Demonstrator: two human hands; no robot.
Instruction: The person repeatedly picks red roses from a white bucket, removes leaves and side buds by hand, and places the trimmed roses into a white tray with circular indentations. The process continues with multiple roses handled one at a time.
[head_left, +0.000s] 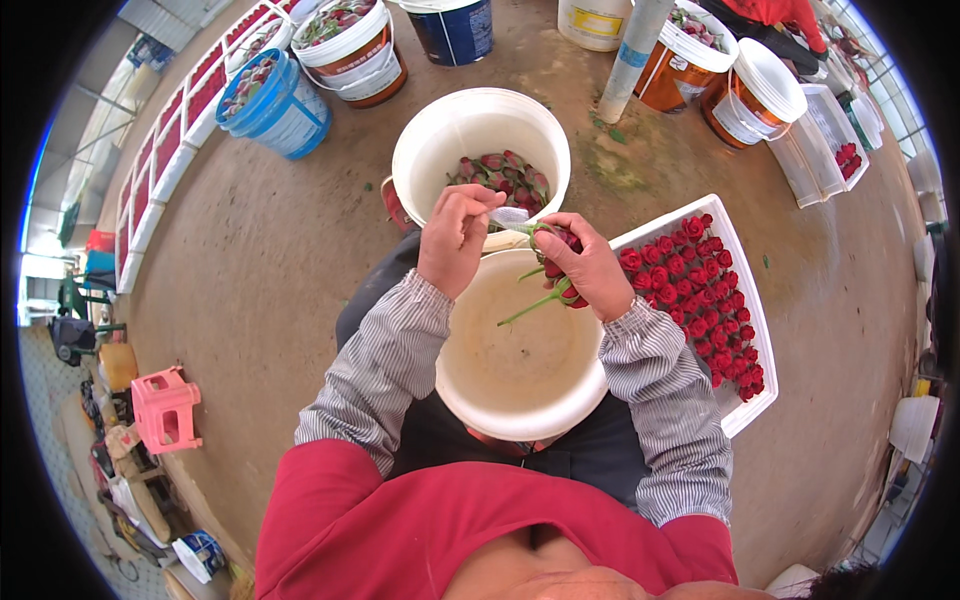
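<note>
Over the front bucket, my right hand (592, 266) grips several red rosebuds (571, 238) with short green stems pointing left. My left hand (459, 240) pinches one end of a small white mesh sleeve (511, 215). The sleeve's other end meets a bud at my right fingertips; how far it covers the bud is hard to tell. Between my knees stands a white bucket (521, 390) with a pale bottom. Beyond it, another white bucket (427, 150) holds a heap of red buds (499, 176), some of them in mesh.
To my right lies a white foam tray (765, 352) with rows of red roses (697, 285). A metal post (634, 67) rises ahead. Blue (289, 120) and brown (375, 75) buckets hold more buds. A pink stool (166, 411) is left. A person in red (780, 19) sits far right.
</note>
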